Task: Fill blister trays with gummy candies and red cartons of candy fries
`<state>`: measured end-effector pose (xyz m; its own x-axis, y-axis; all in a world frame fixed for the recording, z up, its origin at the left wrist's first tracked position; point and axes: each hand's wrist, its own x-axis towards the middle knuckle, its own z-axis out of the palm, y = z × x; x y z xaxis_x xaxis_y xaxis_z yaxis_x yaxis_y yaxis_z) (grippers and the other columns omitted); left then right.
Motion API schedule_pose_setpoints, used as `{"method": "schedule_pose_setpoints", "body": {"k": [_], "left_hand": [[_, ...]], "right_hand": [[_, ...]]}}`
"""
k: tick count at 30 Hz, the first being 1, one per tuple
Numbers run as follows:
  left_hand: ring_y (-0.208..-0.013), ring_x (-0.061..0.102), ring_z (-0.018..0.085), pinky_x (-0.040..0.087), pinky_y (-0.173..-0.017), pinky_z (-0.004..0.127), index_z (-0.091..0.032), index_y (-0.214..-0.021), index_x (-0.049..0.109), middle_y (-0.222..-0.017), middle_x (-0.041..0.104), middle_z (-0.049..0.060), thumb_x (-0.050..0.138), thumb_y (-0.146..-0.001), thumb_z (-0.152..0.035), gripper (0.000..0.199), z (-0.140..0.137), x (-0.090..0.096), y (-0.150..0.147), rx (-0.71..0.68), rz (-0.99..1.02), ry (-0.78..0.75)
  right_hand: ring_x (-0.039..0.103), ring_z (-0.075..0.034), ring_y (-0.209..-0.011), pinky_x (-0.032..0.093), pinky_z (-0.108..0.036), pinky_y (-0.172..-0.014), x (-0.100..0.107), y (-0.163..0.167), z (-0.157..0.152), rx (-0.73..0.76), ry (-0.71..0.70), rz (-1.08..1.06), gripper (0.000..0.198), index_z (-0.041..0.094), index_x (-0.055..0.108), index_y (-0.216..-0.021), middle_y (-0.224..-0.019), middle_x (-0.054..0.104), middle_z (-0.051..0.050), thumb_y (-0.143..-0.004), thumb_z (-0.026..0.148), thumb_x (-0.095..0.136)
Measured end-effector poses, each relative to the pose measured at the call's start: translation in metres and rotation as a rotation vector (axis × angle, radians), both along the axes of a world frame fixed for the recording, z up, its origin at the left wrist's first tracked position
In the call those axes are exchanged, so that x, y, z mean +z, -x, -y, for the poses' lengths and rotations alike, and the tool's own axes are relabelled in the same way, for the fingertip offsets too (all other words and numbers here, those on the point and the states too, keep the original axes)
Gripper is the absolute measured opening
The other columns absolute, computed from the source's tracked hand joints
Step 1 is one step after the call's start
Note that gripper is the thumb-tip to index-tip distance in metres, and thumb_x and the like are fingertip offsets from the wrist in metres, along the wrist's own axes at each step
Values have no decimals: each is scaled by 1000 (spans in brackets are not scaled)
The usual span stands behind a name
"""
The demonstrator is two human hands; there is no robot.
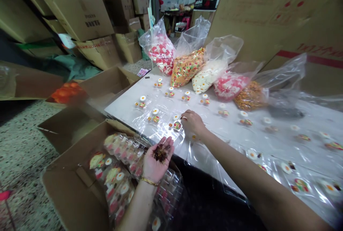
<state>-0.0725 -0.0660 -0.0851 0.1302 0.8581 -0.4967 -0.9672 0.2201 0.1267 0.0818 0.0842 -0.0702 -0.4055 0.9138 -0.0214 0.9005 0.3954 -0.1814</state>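
Observation:
My left hand (158, 159) is palm up and cupped at the table's front edge. A small heap of dark brown pieces (160, 153) lies in it; what kind they are I cannot make out. Over the table, my right hand (193, 122) pinches a small dark piece at its fingertips, mostly hidden by the fingers. Right beside those fingertips is a clear plastic tray holding a white fried-egg piece (176, 117) and a round pizza-like piece (177, 125). Similar filled clear trays stand in rows over the white table (123, 108). Some at the right also contain dark pieces.
An open cardboard box (66, 188) below the table's edge holds stacked filled trays (118, 181). Along the back stand clear bags of small pieces, among them a pink-and-white bag (162, 54) and an orange bag (184, 66). Large cartons (77, 9) are piled at the left.

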Motion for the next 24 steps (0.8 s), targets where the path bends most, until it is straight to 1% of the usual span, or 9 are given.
{"method": "schedule_pose_setpoints", "body": {"k": [4,8,11,12,14,17,19,21,24], "left_hand": [[-115,43,28,43,-91,41,-7,-106,56,-118,54,17,44,-77,-17,33,-3,2,-1,-5,-1,-34],[-114,45,28,43,-91,41,-8,-103,57,-119,53,16,45,-76,-17,31,-7,8,-3,-2,-18,-39],[-112,47,28,43,-90,42,-9,-103,57,-116,56,15,45,-76,-19,31,-10,10,-4,-2,-21,-44],[-110,49,27,44,-89,42,-9,-102,58,-114,57,15,44,-76,-19,31,-11,10,-4,4,-20,-49],[-102,55,24,45,-87,40,-9,-102,58,-106,61,14,44,-76,-18,31,-12,9,-4,25,-25,-44],[-85,61,18,48,-82,35,-10,-100,60,-90,66,10,44,-76,-18,30,-15,7,-3,61,-38,-17],[-82,62,17,49,-81,34,-10,-101,60,-85,66,9,44,-76,-18,30,-15,5,-2,75,-34,-2],[-88,61,19,48,-83,35,-9,-102,59,-86,66,10,44,-76,-17,31,-14,5,1,85,-26,12],[-102,56,24,45,-87,39,-8,-104,58,-98,64,14,42,-78,-17,32,-11,7,8,93,-11,5]], "right_hand": [[52,-16,-91,39,-25,-77,-5,-12,3,128,-139,-23,31,20,60,-101,-106,57,-5,-81,11,39],[51,-20,-90,39,-31,-78,-4,-15,7,230,-145,58,28,18,62,-97,-107,57,-9,-77,10,45],[52,-18,-91,40,-30,-81,8,-7,18,214,-189,-153,30,17,62,-98,-104,58,-9,-80,8,40],[53,-17,-90,41,-30,-81,13,-3,24,239,-179,-256,28,17,62,-98,-102,59,-8,-81,10,40],[54,-15,-88,42,-28,-79,22,8,39,390,-88,-413,23,19,62,-96,-96,60,-6,-81,16,45],[55,-13,-84,43,-26,-77,29,23,59,604,86,-459,21,21,63,-91,-87,61,-3,-78,13,49],[55,-12,-82,43,-24,-75,28,29,67,587,146,-449,24,21,63,-90,-85,60,-3,-76,8,47],[54,-11,-78,43,-23,-71,25,32,67,543,179,-448,27,20,63,-88,-84,59,-3,-74,4,46],[54,-11,-74,43,-23,-68,20,33,55,512,208,-489,26,20,63,-83,-80,58,-2,-71,4,46]]}}
